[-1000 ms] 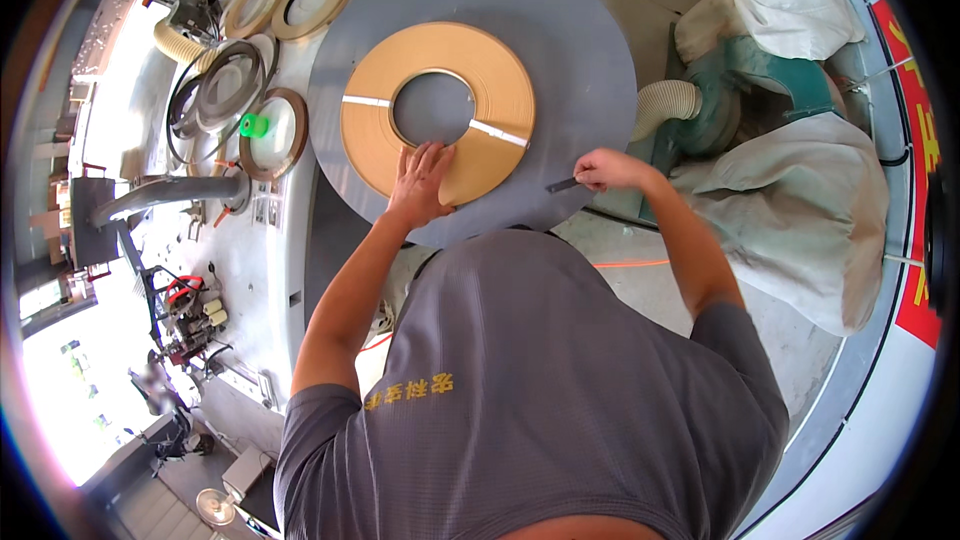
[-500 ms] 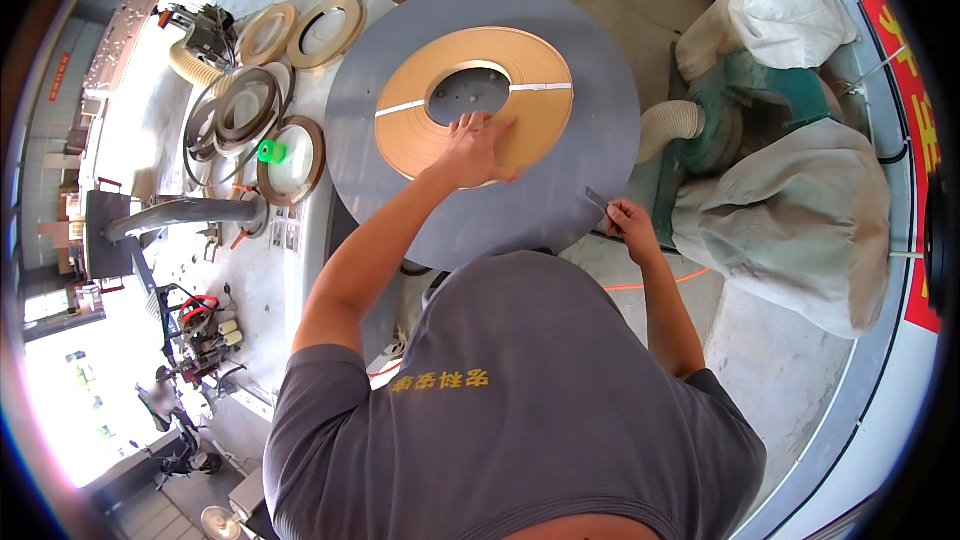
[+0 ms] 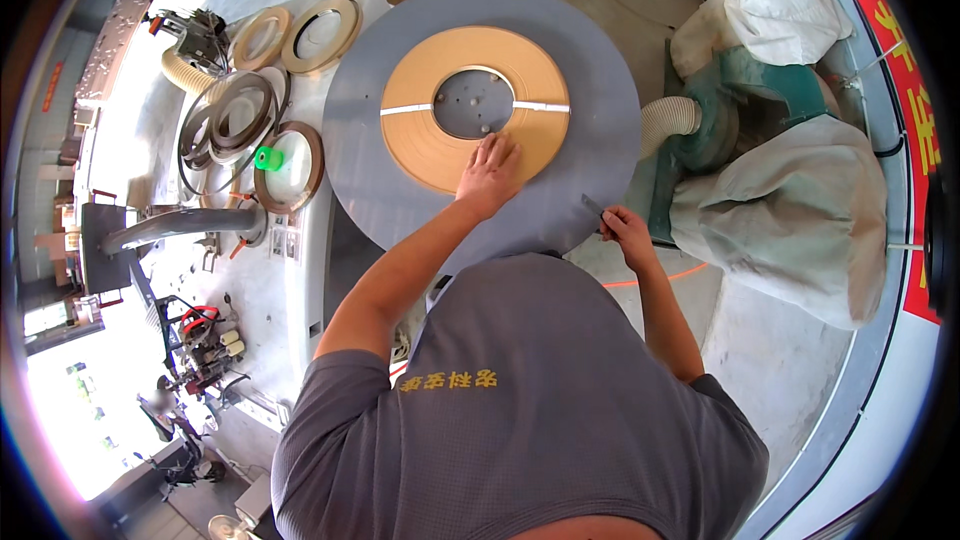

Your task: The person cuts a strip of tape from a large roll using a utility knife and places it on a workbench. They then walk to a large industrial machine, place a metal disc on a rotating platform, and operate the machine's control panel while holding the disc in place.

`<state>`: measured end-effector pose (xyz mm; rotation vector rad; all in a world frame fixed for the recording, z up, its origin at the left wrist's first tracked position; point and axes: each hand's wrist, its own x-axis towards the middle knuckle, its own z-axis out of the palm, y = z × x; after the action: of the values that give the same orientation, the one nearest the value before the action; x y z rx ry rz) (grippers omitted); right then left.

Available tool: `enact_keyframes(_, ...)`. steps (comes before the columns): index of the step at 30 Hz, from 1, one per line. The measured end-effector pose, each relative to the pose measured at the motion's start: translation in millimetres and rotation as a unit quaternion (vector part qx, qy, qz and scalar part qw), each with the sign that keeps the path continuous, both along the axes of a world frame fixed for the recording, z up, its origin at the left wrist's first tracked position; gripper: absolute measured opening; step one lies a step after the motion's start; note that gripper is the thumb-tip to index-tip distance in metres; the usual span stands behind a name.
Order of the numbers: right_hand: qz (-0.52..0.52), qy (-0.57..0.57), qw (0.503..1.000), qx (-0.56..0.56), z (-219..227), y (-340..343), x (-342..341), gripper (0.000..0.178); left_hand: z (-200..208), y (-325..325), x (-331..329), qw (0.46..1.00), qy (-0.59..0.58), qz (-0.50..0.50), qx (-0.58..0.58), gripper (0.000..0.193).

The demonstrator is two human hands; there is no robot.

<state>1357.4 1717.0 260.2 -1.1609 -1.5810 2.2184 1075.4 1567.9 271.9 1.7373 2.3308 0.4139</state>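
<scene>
Here, left hand (image 3: 490,172) flat, open on tan coil (image 3: 420,135); right hand (image 3: 627,230) clenched on small dark tool (image 3: 592,206), mostly hidden

A workshop: dust-collector bags (image 3: 790,210) right of the fingers, banding coils (image 3: 290,155) and machinery (image 3: 190,340) left.

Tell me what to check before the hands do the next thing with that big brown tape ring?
1. Left hand flat on the wide tan coil of banding tape: ok.
2. Coil lies flat on the round grey turntable disc: ok.
3. White strips across the coil intact: ok.
4. Right hand grips a small dark blade-like tool at the disc's edge: ok.
5. Tool's tip exposed: cannot tell.
</scene>
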Motion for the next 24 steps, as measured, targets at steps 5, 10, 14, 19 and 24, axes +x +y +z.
enact_keyframes(5,0.007,0.024,1.0,-0.012,3.7,-7.3,-23.9,0.016,-11.2,25.0,13.2,0.999,0.026,0.039,0.017,0.071)
enact_keyframes(10,-0.011,0.032,0.999,-0.025,21.5,-15.1,-41.6,0.018,-42.2,1.8,-66.6,0.996,-0.062,0.043,0.038,0.07)
enact_keyframes(14,-0.041,0.044,0.998,0.013,13.9,-22.8,-61.0,0.021,-38.4,-53.2,-180.4,0.967,0.116,0.216,-0.07,0.071)
enact_keyframes(19,-0.011,0.025,0.999,0.029,-8.7,-28.0,-129.6,0.019,-16.2,-73.0,-165.4,0.961,0.145,0.196,-0.127,0.066)
enact_keyframes(24,-0.096,0.053,0.993,0.054,-25.3,-18.8,-172.0,0.017,-7.4,-80.9,-129.3,0.95,0.172,0.204,-0.162,0.068)
